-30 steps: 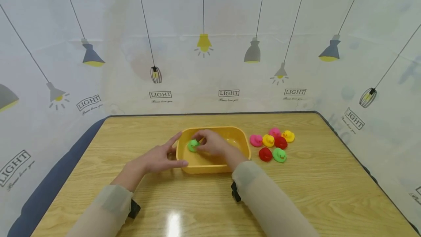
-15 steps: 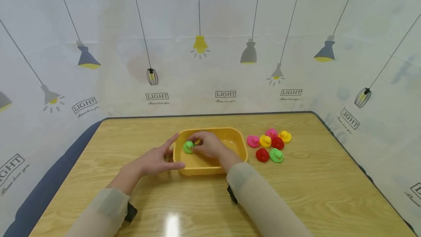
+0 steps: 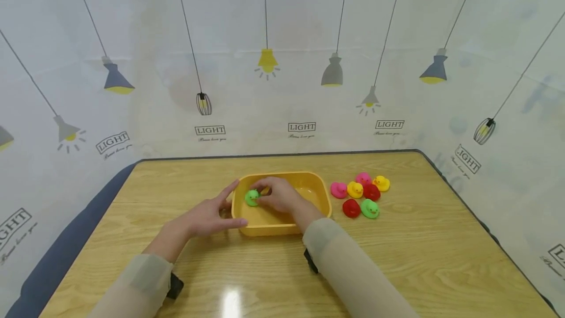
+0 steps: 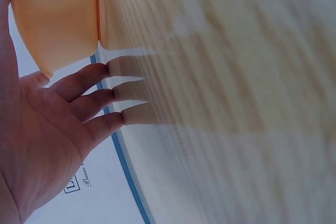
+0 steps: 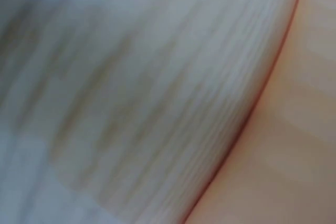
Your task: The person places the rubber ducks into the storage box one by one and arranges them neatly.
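A yellow-orange plastic tub [image 3: 282, 230] stands on the wooden table. Inside it, near its left end, is a small green rubber duck [image 3: 252, 198], pinched by the thumb and fingertips of my right hand [image 3: 280, 195]. Whether the duck touches the tub floor I cannot tell. My left hand [image 3: 207, 216] rests against the tub's left end, thumb on the near rim and index finger toward the far corner. The left wrist view has this hand [image 4: 50, 119] with its other fingers stretched out by the table. The right wrist view shows the tub wall [image 5: 283, 145], not the hand.
Right of the tub lies a cluster of rubber ducks: pink [image 3: 339, 190], yellow [image 3: 355, 190], red [image 3: 351, 208] and green [image 3: 370, 208], several in all. Behind the table [image 3: 265, 278] hangs a pale cloth [image 3: 247, 112] printed with lamps.
The head view has shifted a little. Against the tub, the right hand and green duck have moved slightly left. The left hand stays at the tub's end.
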